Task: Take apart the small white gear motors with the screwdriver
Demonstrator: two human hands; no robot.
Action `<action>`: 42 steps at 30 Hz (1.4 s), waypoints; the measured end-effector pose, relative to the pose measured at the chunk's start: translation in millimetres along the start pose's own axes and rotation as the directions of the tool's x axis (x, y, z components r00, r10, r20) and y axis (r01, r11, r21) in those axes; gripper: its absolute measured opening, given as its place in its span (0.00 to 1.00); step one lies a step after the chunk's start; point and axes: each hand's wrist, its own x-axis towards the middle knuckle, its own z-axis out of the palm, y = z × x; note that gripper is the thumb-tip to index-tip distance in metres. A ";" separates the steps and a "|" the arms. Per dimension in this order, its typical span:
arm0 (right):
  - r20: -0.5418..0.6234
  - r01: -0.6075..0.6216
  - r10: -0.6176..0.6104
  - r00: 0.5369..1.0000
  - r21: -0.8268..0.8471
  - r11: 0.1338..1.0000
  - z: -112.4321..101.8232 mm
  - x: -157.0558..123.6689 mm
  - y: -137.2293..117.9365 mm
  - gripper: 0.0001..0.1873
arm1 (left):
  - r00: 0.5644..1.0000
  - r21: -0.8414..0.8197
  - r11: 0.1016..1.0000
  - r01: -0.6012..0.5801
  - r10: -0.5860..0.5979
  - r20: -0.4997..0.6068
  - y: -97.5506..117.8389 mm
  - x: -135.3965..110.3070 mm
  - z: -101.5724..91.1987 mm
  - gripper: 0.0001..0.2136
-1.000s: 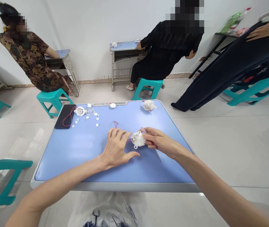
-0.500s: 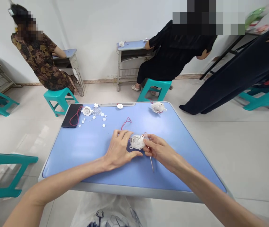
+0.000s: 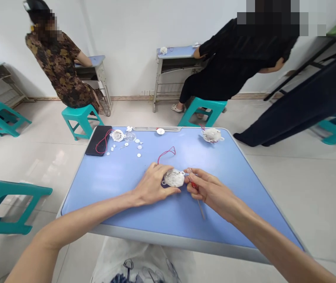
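Observation:
A small round white plastic gear unit (image 3: 174, 178) with a red wire (image 3: 166, 152) lies on the blue table (image 3: 120, 181). My left hand (image 3: 153, 184) curls round its left side, thumb below and fingers above. My right hand (image 3: 207, 190) is closed at the unit's right edge and holds a screwdriver (image 3: 199, 198) with a red and clear handle, whose metal shaft sticks out under the palm.
At the table's far left lie a black phone (image 3: 97, 140), an opened white unit (image 3: 117, 135) and several loose small gears. A white disc (image 3: 160, 131) and another white unit (image 3: 212, 135) sit at the far edge. Seated people, teal stools and small desks stand beyond.
My left hand has closed round the white unit, which was first in my right hand. My right hand has shifted to its right edge with the screwdriver. The view has drifted left.

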 end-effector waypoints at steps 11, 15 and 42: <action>-0.128 0.460 -0.460 0.878 -0.037 0.887 -14.0 -0.4 -58.1 0.15 | 1.000 -0.036 0.999 0.011 -0.012 -0.007 3.0 4.9 -2.8 0.26; -0.135 0.633 -0.654 0.744 -0.168 0.755 -8.9 6.3 -56.3 0.14 | 0.998 -0.068 0.996 0.055 -0.055 0.003 2.2 5.6 -3.0 0.28; 0.042 0.849 -0.927 0.372 -0.419 0.322 8.2 5.4 -38.5 0.08 | 0.995 -0.146 0.986 0.085 -0.092 -0.043 -0.5 8.1 -5.4 0.26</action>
